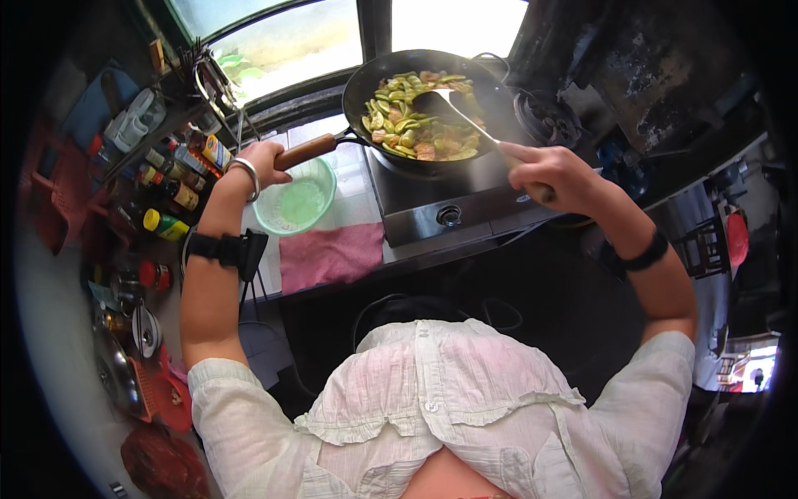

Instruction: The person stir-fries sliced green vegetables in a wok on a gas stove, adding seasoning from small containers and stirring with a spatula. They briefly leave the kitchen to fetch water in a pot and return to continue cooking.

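Observation:
My left hand [265, 163] is closed around the wooden handle [305, 153] of a dark wok [363, 81], which sits over a steel gas stove [408, 209]. In the wok lie sliced green vegetables [405, 118] mixed with browned pieces that look like meat. My right hand [548, 178] grips the handle of a metal spatula [467, 117]; its blade is over the food in the wok. Haze hangs over the wok's right side. Below my left hand stands a light green plastic basin [299, 199], its contents unclear, beside a pink cloth [333, 256] at the counter's edge.
Several sauce bottles [181, 193] crowd the left side, below a rack with clear cups [137, 118]. Another burner [545, 118] lies right of the wok. A window [287, 50] is behind it. Metal lids [118, 368] and red baskets [171, 399] are at lower left.

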Demonstrator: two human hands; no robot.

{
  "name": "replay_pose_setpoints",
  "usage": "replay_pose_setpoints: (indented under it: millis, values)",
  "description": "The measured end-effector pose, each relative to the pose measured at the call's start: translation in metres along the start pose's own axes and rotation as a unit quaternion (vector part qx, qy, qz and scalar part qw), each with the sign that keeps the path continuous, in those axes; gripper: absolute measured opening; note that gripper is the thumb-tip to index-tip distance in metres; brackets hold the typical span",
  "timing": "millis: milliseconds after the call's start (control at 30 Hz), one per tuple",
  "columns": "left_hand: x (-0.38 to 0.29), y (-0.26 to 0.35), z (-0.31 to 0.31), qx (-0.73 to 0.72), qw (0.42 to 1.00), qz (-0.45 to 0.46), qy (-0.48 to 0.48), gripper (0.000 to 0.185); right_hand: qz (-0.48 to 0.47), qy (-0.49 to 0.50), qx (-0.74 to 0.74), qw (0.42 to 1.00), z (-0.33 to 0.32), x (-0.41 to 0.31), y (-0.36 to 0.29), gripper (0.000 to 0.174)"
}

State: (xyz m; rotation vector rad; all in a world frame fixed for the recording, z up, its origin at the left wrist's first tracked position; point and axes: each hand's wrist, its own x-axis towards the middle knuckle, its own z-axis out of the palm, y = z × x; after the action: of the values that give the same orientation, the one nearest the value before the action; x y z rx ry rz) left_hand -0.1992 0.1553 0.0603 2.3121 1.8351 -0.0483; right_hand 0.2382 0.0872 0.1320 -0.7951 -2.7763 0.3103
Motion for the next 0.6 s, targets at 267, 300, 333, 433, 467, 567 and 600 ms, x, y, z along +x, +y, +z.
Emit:
replay_pose_setpoints:
  millis: [267,300,333,433,467,567,600]
  values:
    - [-0.021,-0.009,0.002,-0.051,0.998,-0.005,-0.036,0.042,-0.023,0.030,0.048,0.998,-0.073,-0.040,-0.040,0.020]
    - [-0.024,-0.010,0.004,-0.066,0.997,-0.016,-0.026,0.043,-0.026,0.030,0.062,0.997,-0.079,-0.044,-0.047,0.020]
    - [-0.025,-0.012,0.005,-0.076,0.997,-0.025,-0.015,0.043,-0.014,0.014,0.056,0.998,-0.081,-0.045,-0.051,0.020]
    - [-0.026,-0.014,0.007,-0.101,0.995,-0.005,0.018,0.040,-0.004,-0.049,0.049,0.998,-0.057,-0.028,-0.048,0.022]
    - [-0.026,-0.014,0.008,-0.118,0.993,0.001,0.011,0.039,-0.012,-0.054,0.040,0.998,-0.042,-0.019,-0.041,0.022]
    - [-0.025,-0.016,0.006,-0.140,0.990,0.004,-0.001,0.038,-0.030,-0.039,-0.008,0.999,-0.002,-0.004,-0.025,0.021]
    - [-0.025,-0.016,0.006,-0.143,0.990,0.001,-0.004,0.037,-0.011,-0.054,-0.034,0.998,0.005,-0.003,-0.023,0.020]
